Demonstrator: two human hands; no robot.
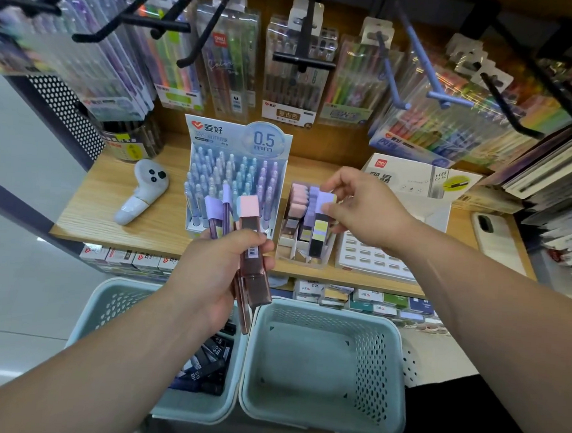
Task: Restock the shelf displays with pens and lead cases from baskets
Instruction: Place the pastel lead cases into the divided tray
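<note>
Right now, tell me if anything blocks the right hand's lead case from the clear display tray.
Nothing visible does. The right hand pinches the purple-capped lead case at the clear plastic display tray's front right slot. The stocked pink and purple cases stand behind it.

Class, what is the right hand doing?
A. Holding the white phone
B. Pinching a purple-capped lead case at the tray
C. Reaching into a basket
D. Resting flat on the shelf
B: the right hand pinches a purple-capped lead case at the tray, while the left hand grips more cases.
</note>
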